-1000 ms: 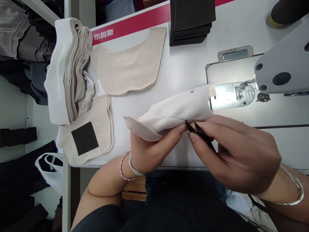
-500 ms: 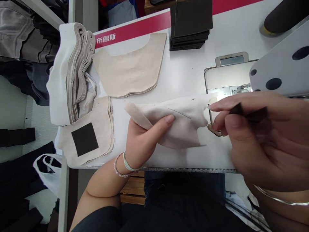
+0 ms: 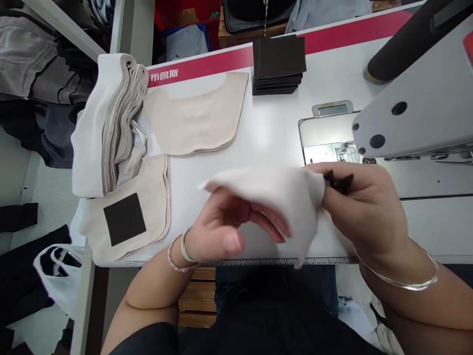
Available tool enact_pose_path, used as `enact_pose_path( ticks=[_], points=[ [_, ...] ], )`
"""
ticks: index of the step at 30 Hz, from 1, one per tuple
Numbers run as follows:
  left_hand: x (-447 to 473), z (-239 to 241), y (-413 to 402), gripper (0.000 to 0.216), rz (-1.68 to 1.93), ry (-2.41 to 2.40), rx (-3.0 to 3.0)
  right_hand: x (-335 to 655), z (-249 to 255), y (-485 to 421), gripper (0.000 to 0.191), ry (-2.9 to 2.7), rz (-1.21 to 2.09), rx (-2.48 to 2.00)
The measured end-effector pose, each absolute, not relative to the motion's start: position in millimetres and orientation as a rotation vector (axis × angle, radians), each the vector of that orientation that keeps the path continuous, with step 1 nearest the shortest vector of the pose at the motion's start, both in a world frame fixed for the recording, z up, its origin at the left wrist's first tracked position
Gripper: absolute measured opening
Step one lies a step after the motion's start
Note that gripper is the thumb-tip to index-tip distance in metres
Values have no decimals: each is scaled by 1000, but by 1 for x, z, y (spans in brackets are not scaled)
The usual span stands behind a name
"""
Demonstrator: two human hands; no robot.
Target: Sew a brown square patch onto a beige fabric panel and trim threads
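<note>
My left hand (image 3: 225, 229) is palm up at the table's front edge, its fingers loosely curled under a cream fabric piece (image 3: 281, 190) that drapes over them and is blurred by motion. My right hand (image 3: 365, 209) pinches the right edge of that fabric and also grips small black thread snips (image 3: 339, 181), whose tips poke out between thumb and fingers. The fabric is lifted off the white table (image 3: 273, 128), just in front of the sewing machine's needle plate (image 3: 325, 150).
The sewing machine head (image 3: 417, 118) overhangs the right side. A stack of dark square patches (image 3: 278, 64) stands at the back. Cream cut pieces (image 3: 195, 116) lie mid-left, a piece with a dark patch (image 3: 124, 218) front left, a folded fabric bundle (image 3: 107, 121) far left.
My right hand came back from beside the needle plate and took the fabric's right edge, snips still in it. My left hand turned palm up, and the fabric lifted and spread.
</note>
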State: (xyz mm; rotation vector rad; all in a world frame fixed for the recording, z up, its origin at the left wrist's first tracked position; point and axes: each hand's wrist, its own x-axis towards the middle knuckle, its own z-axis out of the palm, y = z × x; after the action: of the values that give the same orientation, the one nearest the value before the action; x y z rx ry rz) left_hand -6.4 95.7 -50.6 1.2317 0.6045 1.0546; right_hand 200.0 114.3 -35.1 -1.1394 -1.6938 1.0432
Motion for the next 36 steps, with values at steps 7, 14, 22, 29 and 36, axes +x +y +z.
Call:
enact_pose_path(
  ticks=[7,14,22,29,36],
  points=[
    [-1,-51,96,85,1238,982,1552,202,-33,119,47,-1536,1552,-1142],
    [-3,-42,98,48,685,1007,1208,201,-28,116,46,-1515,1665,-1155],
    [1,-42,96,19,614,895,1099,203,-27,121,22,-1589,1666,-1258],
    [1,-44,96,16,715,818,874,202,-24,117,10,-1602,1620,-1321],
    [2,-45,99,4,735,840,751,201,-22,117,19,-1599,1727,-1359]
  ],
)
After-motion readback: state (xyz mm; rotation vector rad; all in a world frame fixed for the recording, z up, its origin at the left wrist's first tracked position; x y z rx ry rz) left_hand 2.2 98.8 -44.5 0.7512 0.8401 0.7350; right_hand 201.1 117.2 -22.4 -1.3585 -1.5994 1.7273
